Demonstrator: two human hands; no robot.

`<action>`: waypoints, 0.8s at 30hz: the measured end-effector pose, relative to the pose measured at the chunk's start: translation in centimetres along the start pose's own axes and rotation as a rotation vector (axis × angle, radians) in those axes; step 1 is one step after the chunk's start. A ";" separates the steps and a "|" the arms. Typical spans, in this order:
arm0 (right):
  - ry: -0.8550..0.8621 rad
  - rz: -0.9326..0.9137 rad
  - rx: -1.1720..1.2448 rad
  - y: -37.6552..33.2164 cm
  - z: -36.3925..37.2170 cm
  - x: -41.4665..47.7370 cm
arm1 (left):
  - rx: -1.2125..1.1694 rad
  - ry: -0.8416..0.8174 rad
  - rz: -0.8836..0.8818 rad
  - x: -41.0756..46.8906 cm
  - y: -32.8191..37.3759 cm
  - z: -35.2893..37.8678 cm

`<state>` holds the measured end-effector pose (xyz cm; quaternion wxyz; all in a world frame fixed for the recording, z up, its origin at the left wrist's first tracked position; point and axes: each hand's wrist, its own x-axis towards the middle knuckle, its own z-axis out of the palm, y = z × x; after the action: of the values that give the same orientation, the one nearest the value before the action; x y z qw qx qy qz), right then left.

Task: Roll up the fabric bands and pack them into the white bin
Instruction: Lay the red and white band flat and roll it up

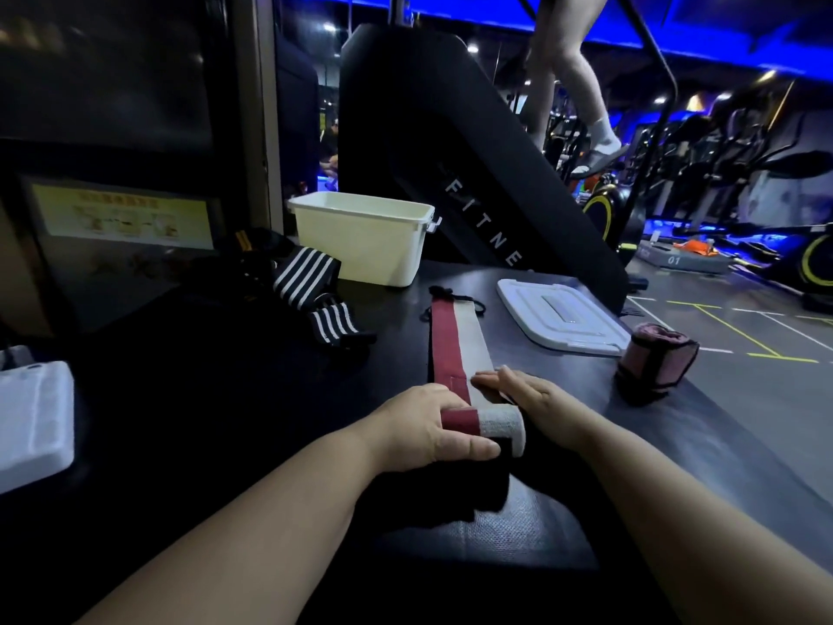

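Note:
A red-and-white fabric band lies stretched away from me on the black table, its near end rolled into a short roll. My left hand grips that roll, thumb beneath and fingers over the top. My right hand lies flat, its fingers pressing the white side of the band just beyond the roll. The white bin stands at the table's far edge; its inside is hidden. Black-and-white striped bands lie left of the bin. A rolled pink band sits at the right edge.
The bin's white lid lies flat to the right of the stretched band. A white foam tray rests at the left edge. Behind the table rises a black stair machine with a person's legs on it.

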<state>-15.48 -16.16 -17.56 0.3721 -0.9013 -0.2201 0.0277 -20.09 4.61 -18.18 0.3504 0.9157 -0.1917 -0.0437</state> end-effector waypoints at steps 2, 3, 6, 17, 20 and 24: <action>-0.044 0.014 -0.109 0.0 0.0 0.2 | -0.015 -0.001 0.001 0.1 -0.2 0.0; -0.040 0.002 -0.171 0.0 0.1 0.2 | -0.030 -0.005 0.011 0.0 -0.2 0.0; -0.011 0.003 -0.192 0.0 0.2 0.0 | -0.055 -0.007 0.055 -0.1 -0.2 0.0; -0.022 0.009 0.285 -0.7 -0.7 -2.1 | -0.138 -0.041 0.009 0.2 0.3 -0.4; -0.099 -0.074 0.339 -1.3 -0.6 -3.7 | -0.177 -0.056 0.011 0.0 0.4 -0.4; -0.119 -0.110 0.291 -1.6 -0.3 -4.1 | -0.124 -0.028 0.017 -0.1 0.1 -0.2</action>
<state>-19.73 -17.08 -16.67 0.4860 -0.8212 -0.2846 0.0923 -20.15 4.69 -17.93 0.4040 0.8899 -0.2014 -0.0652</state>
